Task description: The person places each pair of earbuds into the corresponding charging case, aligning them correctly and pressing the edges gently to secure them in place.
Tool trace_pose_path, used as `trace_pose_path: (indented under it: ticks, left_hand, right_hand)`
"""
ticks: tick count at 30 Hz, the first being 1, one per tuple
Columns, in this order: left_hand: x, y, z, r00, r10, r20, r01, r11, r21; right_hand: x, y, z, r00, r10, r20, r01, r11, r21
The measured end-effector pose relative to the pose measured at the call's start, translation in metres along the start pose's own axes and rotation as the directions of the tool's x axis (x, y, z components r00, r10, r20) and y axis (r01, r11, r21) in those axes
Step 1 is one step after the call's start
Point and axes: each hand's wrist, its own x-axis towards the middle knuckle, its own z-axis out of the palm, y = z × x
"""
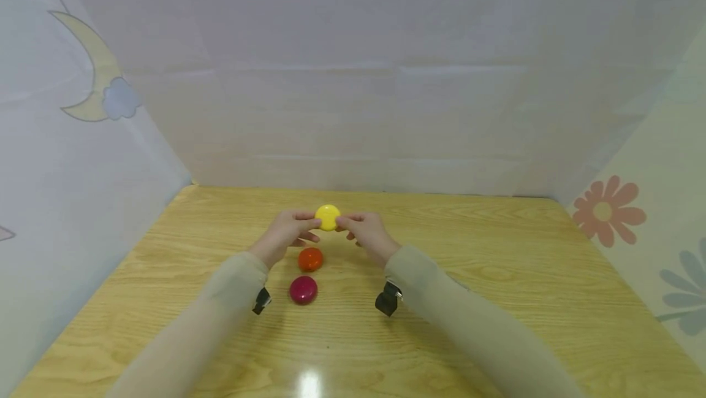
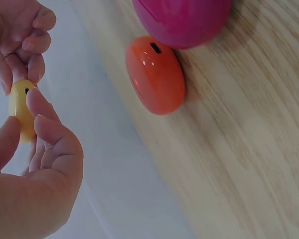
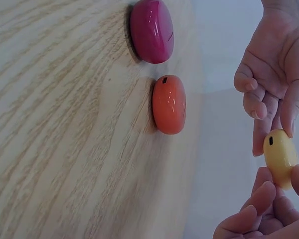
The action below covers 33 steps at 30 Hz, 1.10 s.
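Observation:
Between my hands I hold a glossy yellow disc (image 1: 328, 217), thick and rounded, above the far half of the table. My left hand (image 1: 285, 233) pinches its left edge with thumb and fingers. The opposite edge is pinched by my right hand (image 1: 368, 233). A small dark slot shows in the rim of the yellow disc (image 3: 281, 162) in the right wrist view. Below the hands, an orange disc (image 1: 311, 259) of like shape rests on the table, also with a dark slot. Nearer to me lies a magenta disc (image 1: 303, 290), with a thin line visible on its side.
The discs lie on a light wood-grain table (image 1: 496, 300). A pale cloth wall (image 1: 353, 122) rises behind its far edge. Cloth walls also flank it, with a printed moon (image 1: 96, 67) at left and a flower (image 1: 609, 211) at right.

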Motion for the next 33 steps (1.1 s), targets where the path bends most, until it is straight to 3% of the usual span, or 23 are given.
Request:
trace_pose_path:
  ticks: [10, 25, 33]
  left_hand:
    - [0.008, -0.005, -0.007, 0.997, -0.074, -0.008, 0.074, 0.996, 0.042]
    - [0.017, -0.016, -0.015, 0.99, -0.134, -0.045, 0.136, 0.989, 0.049]
    - [0.021, -0.021, -0.012, 0.982, -0.174, -0.067, 0.173, 0.985, -0.02]
  right_hand:
    - [0.01, 0.0, 0.01, 0.997, 0.082, 0.013, -0.081, 0.997, -0.014]
    - [0.029, 0.01, 0.031, 0.982, 0.188, -0.03, -0.184, 0.977, 0.112]
    - [0.037, 0.017, 0.036, 0.978, 0.206, -0.034, -0.199, 0.969, 0.144]
